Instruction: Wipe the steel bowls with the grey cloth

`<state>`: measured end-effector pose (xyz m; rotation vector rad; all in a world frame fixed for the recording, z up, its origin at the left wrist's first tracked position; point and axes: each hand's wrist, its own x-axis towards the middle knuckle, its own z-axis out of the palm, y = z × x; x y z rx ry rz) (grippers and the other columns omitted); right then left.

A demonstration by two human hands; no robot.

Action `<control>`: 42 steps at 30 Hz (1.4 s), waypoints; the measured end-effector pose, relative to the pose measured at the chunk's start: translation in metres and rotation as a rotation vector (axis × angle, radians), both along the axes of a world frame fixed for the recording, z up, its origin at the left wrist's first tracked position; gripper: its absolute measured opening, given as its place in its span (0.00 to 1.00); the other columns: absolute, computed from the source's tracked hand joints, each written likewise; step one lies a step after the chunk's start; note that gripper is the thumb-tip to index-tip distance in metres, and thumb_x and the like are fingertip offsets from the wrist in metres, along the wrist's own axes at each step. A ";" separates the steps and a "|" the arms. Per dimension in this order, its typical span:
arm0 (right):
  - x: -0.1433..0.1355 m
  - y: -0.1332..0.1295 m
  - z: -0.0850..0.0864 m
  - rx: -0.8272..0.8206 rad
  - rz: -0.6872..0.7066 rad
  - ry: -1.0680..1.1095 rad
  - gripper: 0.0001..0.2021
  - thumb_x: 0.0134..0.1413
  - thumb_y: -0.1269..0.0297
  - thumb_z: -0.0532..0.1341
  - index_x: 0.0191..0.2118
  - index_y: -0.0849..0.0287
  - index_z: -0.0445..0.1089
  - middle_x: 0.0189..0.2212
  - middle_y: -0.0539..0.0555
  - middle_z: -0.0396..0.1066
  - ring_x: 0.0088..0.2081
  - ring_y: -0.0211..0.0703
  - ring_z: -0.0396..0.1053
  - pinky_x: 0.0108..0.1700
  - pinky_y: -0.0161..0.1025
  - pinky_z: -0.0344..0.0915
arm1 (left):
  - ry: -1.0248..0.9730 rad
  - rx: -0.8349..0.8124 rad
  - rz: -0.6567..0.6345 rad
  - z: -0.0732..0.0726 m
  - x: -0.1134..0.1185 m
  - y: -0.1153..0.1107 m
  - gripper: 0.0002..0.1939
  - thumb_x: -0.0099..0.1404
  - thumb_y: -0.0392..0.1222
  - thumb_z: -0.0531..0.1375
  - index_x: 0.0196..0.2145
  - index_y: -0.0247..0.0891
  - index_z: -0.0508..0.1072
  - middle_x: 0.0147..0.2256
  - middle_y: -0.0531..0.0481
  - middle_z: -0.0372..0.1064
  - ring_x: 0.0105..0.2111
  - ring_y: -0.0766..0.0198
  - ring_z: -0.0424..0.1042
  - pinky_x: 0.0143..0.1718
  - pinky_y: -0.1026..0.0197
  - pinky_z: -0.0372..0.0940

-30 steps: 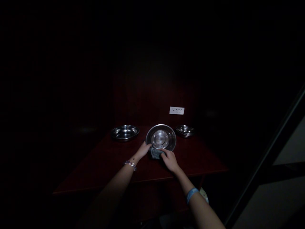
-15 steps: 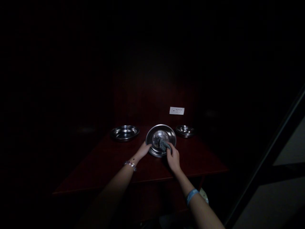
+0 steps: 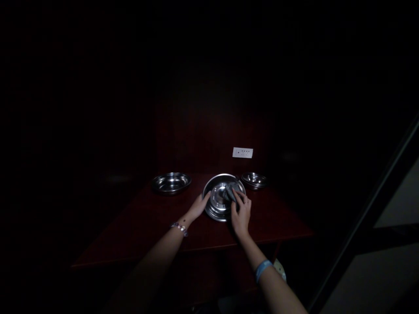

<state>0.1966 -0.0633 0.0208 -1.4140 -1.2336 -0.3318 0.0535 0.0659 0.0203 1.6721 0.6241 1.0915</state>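
A shiny metal bowl (image 3: 218, 212) is tilted toward me over the dark red table. My left hand (image 3: 198, 206) grips its left rim, with the thumb on the inside edge. Inside the bowl, on its right part, my right hand (image 3: 241, 213) presses a grey cloth (image 3: 230, 192) against the metal. The cloth lies under the fingers of that hand, and part of it is hidden by them.
On the table (image 3: 137, 231), a wide metal dish (image 3: 172, 183) stands at the back left and smaller stacked metal bowls (image 3: 254, 180) at the back right. A white socket panel (image 3: 242, 152) is on the wall behind.
The bowl has shifted slightly right and toward me. My right hand and the cloth have moved from the bowl's middle to its right side, with the fingers more spread.
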 end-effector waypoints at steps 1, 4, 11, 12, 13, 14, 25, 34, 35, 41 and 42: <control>0.000 0.001 -0.001 -0.006 -0.005 -0.004 0.22 0.59 0.68 0.51 0.58 0.52 0.66 0.53 0.56 0.67 0.53 0.48 0.60 0.56 0.47 0.59 | 0.011 -0.004 -0.004 0.002 -0.001 -0.003 0.33 0.61 0.64 0.53 0.50 0.31 0.72 0.49 0.38 0.74 0.50 0.49 0.72 0.56 0.49 0.62; 0.001 0.002 -0.001 -0.025 -0.031 -0.023 0.23 0.59 0.68 0.51 0.59 0.52 0.65 0.52 0.56 0.68 0.52 0.47 0.61 0.55 0.47 0.59 | 0.022 0.007 -0.003 0.009 -0.004 -0.009 0.36 0.62 0.67 0.49 0.51 0.32 0.72 0.49 0.39 0.73 0.50 0.51 0.72 0.56 0.50 0.62; -0.001 0.002 -0.002 -0.110 -0.110 -0.146 0.24 0.60 0.69 0.49 0.62 0.55 0.60 0.56 0.56 0.65 0.57 0.45 0.60 0.58 0.45 0.58 | -0.004 0.078 -0.017 0.014 -0.007 -0.017 0.34 0.65 0.64 0.49 0.55 0.34 0.69 0.52 0.41 0.72 0.54 0.52 0.69 0.59 0.51 0.59; -0.001 0.003 -0.003 -0.131 -0.128 -0.181 0.24 0.60 0.70 0.49 0.62 0.55 0.60 0.57 0.56 0.65 0.58 0.45 0.59 0.59 0.45 0.57 | -0.007 0.080 -0.019 0.014 -0.007 -0.017 0.34 0.65 0.64 0.49 0.55 0.33 0.69 0.51 0.41 0.72 0.54 0.52 0.68 0.59 0.50 0.59; -0.002 0.004 -0.004 -0.155 -0.148 -0.222 0.24 0.60 0.70 0.50 0.62 0.56 0.60 0.58 0.56 0.64 0.59 0.45 0.59 0.60 0.45 0.57 | -0.007 0.081 -0.020 0.014 -0.007 -0.017 0.34 0.65 0.64 0.49 0.55 0.33 0.69 0.51 0.41 0.72 0.55 0.52 0.68 0.59 0.50 0.59; -0.002 0.005 -0.005 -0.181 -0.166 -0.266 0.24 0.60 0.70 0.50 0.62 0.57 0.60 0.59 0.57 0.63 0.60 0.46 0.58 0.60 0.45 0.56 | -0.006 0.081 -0.019 0.013 -0.006 -0.017 0.35 0.65 0.64 0.49 0.54 0.32 0.69 0.51 0.40 0.72 0.55 0.51 0.68 0.59 0.50 0.59; -0.007 0.015 -0.014 -0.215 -0.060 -0.392 0.28 0.61 0.66 0.50 0.66 0.65 0.52 0.64 0.63 0.55 0.65 0.52 0.53 0.63 0.52 0.53 | -0.012 0.087 0.003 0.014 -0.005 -0.016 0.35 0.63 0.65 0.50 0.52 0.32 0.71 0.48 0.40 0.74 0.53 0.51 0.69 0.58 0.51 0.60; -0.009 0.012 -0.008 -0.231 0.009 -0.421 0.31 0.59 0.68 0.50 0.68 0.64 0.46 0.67 0.60 0.49 0.68 0.51 0.45 0.65 0.52 0.50 | 0.014 0.097 -0.016 0.015 -0.005 -0.020 0.34 0.63 0.64 0.50 0.50 0.32 0.72 0.45 0.41 0.75 0.49 0.52 0.72 0.52 0.52 0.65; -0.009 0.012 -0.008 -0.234 0.026 -0.433 0.31 0.59 0.68 0.50 0.68 0.63 0.46 0.67 0.59 0.48 0.68 0.50 0.45 0.65 0.52 0.50 | 0.015 0.106 -0.013 0.015 -0.005 -0.020 0.33 0.63 0.64 0.50 0.50 0.32 0.72 0.45 0.41 0.75 0.49 0.52 0.72 0.52 0.52 0.65; -0.008 0.009 -0.005 -0.251 0.189 -0.525 0.34 0.54 0.73 0.50 0.68 0.60 0.47 0.67 0.55 0.49 0.68 0.47 0.44 0.66 0.52 0.50 | 0.019 0.141 0.002 0.011 -0.004 -0.016 0.31 0.64 0.63 0.51 0.47 0.32 0.73 0.45 0.41 0.75 0.48 0.52 0.72 0.54 0.52 0.63; -0.008 0.009 -0.004 -0.256 0.219 -0.536 0.35 0.53 0.74 0.50 0.68 0.60 0.47 0.67 0.55 0.50 0.68 0.47 0.45 0.66 0.52 0.50 | 0.018 0.141 0.009 0.010 -0.004 -0.016 0.31 0.64 0.63 0.50 0.47 0.32 0.73 0.45 0.41 0.75 0.47 0.52 0.72 0.53 0.52 0.63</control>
